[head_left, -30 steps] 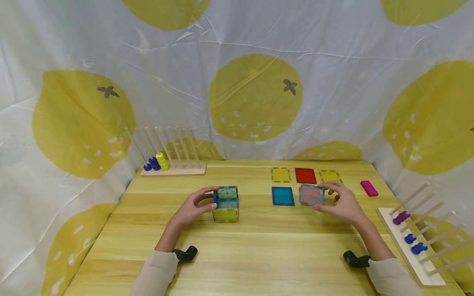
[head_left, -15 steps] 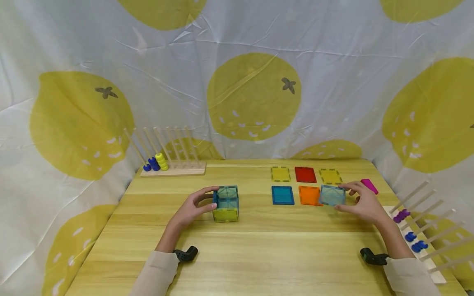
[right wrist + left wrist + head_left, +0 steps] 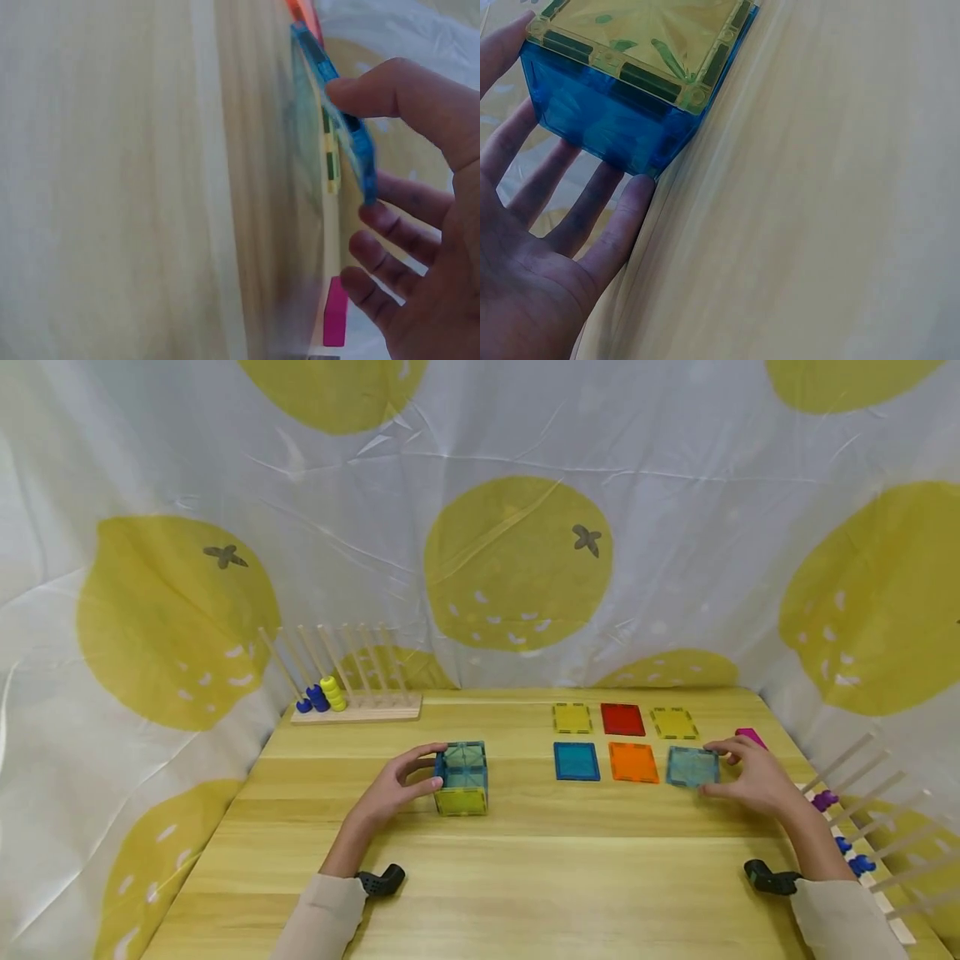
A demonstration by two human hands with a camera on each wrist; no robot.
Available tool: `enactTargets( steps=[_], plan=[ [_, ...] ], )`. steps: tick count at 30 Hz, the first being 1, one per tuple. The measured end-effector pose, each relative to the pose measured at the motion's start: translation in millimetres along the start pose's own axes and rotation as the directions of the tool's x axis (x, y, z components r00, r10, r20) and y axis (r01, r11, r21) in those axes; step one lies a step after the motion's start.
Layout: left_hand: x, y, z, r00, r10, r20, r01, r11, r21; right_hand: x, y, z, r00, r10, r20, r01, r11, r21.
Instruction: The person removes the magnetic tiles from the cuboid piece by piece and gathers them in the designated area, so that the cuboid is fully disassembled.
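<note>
Left hand (image 3: 397,785): pointing towards one o'clock, fingers spread, tips and thumb gripping the nine o'clock wall of a box of see-through blue and yellow square plastic tiles (image 3: 461,802), its walls already joined. From two to three o'clock of it, five square plastic tiles, flat, seemingly placed: left yellow tile (image 3: 572,718), blue tile (image 3: 577,762), red tile (image 3: 622,720), orange tile (image 3: 633,762), right yellow tile (image 3: 674,723). Pale-blue see-through square tile (image 3: 688,767): at the orange tile's three o'clock, apparently unfinished. Right hand (image 3: 753,777): pointing towards ten o'clock, thumb and forefinger pinching that edge.
</note>
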State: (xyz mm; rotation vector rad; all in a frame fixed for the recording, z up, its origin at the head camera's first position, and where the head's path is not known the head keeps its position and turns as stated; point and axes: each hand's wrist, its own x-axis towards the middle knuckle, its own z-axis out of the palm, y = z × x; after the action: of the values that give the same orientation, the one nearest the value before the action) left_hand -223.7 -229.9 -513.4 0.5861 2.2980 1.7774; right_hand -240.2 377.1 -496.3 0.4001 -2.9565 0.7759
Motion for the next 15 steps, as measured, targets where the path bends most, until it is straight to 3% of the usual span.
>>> enactTargets(
  steps=[15],
  plan=[
    [0.1, 0.6, -0.3, 1.0, -0.016, 0.004, 0.016, 1.0, -0.008, 17.0, 10.0, 3.2, 0.993, -0.054, 0.109, 0.061, 0.996, -0.065]
  ],
)
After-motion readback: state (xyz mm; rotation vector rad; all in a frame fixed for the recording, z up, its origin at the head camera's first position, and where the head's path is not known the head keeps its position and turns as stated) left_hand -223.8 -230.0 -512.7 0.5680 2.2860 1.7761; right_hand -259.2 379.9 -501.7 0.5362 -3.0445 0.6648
